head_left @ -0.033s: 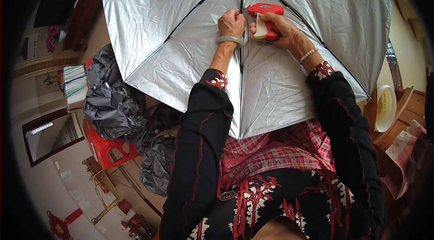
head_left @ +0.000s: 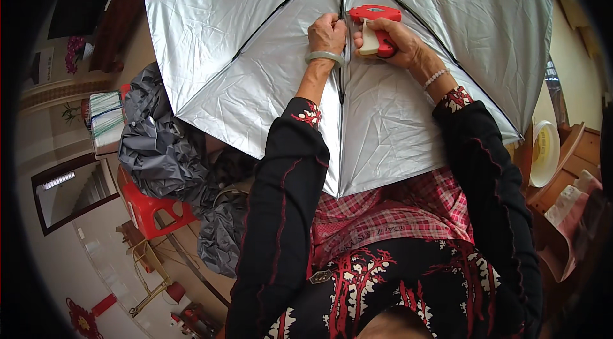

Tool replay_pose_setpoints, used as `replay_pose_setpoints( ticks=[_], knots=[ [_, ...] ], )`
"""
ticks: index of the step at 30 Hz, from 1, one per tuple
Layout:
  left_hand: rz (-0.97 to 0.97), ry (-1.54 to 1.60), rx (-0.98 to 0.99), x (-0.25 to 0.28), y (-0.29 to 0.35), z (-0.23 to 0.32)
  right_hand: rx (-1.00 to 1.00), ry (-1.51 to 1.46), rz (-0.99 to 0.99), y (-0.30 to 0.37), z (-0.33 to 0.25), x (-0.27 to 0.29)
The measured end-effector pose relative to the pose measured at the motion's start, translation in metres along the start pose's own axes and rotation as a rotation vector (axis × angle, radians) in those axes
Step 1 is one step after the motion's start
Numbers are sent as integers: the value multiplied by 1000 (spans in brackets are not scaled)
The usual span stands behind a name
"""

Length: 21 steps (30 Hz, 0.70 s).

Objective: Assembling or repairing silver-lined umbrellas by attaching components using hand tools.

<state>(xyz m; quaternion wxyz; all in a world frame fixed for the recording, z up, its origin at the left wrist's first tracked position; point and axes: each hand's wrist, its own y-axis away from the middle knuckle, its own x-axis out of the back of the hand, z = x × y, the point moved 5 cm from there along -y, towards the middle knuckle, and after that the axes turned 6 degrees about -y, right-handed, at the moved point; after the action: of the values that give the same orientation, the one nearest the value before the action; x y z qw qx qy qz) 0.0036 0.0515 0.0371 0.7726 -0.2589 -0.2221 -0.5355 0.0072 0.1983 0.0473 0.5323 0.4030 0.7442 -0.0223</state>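
An open umbrella (head_left: 396, 122) spreads before me with its silver inner side up, its black ribs (head_left: 286, 2) fanning out from the hub at the top edge. My left hand (head_left: 327, 35) is closed in a pinch at the middle rib, gripping the umbrella there; what lies inside the fingers is hidden. Just right of it, my right hand (head_left: 399, 42) is wrapped round a red and cream pistol-shaped trigger tool (head_left: 375, 13). The tool's narrow nose points left at the middle rib, close to my left fingertips.
Crumpled dark grey umbrella cloth (head_left: 159, 154) is heaped at the left, beside a red plastic stool (head_left: 150, 208). A checked pink cloth (head_left: 408, 214) covers my lap under the canopy's near edge. A white tub (head_left: 544, 154) and wooden furniture (head_left: 578, 154) stand at the right.
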Motion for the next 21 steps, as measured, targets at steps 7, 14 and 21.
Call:
replay_pose_setpoints(
  ticks=[7, 14, 21],
  knots=[
    [-3, -78, -82, -3, 0, 0, -4, 21, -63, -2, -1, -2],
    [-3, -170, -219, 3, 3, 9, -65, 88, 79, -4, 2, -7],
    [36, -115, -134, 2, 4, 14, -20, 198, 153, -10, 3, 3]
  ],
)
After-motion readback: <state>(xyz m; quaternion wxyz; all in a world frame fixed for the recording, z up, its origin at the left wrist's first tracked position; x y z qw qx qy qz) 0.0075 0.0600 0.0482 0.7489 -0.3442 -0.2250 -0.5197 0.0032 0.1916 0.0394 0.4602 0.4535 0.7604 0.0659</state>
